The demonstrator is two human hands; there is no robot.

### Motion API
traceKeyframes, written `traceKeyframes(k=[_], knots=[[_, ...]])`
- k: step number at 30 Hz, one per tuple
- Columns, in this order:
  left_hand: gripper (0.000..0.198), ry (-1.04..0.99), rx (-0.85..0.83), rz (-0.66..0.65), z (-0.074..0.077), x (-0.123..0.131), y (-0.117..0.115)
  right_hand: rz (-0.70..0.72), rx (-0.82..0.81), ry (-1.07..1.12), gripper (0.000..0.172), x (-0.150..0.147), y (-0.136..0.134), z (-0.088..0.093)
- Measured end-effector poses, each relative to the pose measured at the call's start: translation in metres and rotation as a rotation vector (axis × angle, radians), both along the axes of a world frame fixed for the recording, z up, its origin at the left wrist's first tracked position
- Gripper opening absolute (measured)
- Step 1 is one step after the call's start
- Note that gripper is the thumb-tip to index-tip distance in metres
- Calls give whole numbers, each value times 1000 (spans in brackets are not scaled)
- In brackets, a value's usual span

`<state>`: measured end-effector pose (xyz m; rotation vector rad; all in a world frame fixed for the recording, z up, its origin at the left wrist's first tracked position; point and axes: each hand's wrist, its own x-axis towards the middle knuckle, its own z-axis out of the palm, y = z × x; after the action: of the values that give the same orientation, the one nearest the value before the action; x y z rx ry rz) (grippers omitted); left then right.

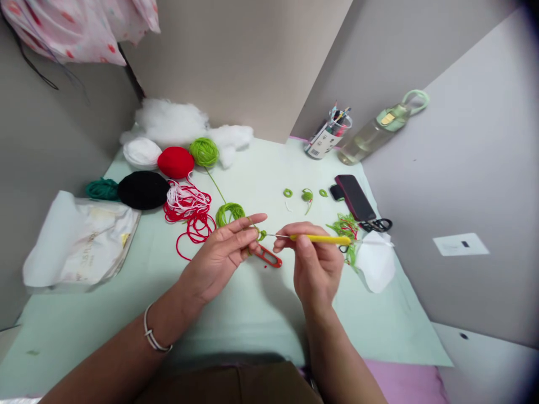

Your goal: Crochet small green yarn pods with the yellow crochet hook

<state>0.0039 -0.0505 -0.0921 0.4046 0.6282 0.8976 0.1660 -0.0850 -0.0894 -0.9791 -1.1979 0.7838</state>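
Observation:
My right hand [314, 261] is closed around a yellow-handled crochet hook [322, 239], whose metal tip points left into a small green crochet piece [261, 234]. My left hand [227, 249] pinches that green piece, its index finger stretched out with the green yarn strand running over it. The strand leads back to a loose green yarn coil [229, 213] and on to a green yarn ball [204, 151]. Red thread snips [269, 257] lie on the mat just under my hands.
On the pale green mat [252, 314] sit red [176, 162], black [143, 189], white [142, 152] and teal [102, 189] yarn balls, tangled red-white yarn [188, 209], stuffing [177, 120], plastic bag [80, 238], small green pieces [306, 195], phone [355, 197], scissors [378, 225], pen cup [329, 136], bottle [379, 129].

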Motion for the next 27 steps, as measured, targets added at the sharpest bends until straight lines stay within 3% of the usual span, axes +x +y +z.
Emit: traceKeyframes(k=[3, 8, 11, 15, 19, 22, 27], knots=[[30, 77, 102, 40, -1, 4, -4, 68, -60, 48, 16, -1, 3, 0], [31, 161, 218, 33, -1, 6, -8, -19, 39, -128, 18, -7, 3, 0], [27, 203, 181, 72, 1, 5, -8, -16, 75, -192, 20, -8, 2, 0], [36, 153, 89, 102, 3, 7, -7, -83, 237, -516, 30, -7, -1, -6], [38, 28, 8, 17, 1, 8, -7, -155, 346, -713, 46, -6, -6, -15], [30, -51, -15, -45, 0, 8, -7, -180, 341, -601, 43, -7, -6, -15], [25, -78, -15, -20, 1, 5, -4, -110, 170, -261, 24, -8, -2, -5]])
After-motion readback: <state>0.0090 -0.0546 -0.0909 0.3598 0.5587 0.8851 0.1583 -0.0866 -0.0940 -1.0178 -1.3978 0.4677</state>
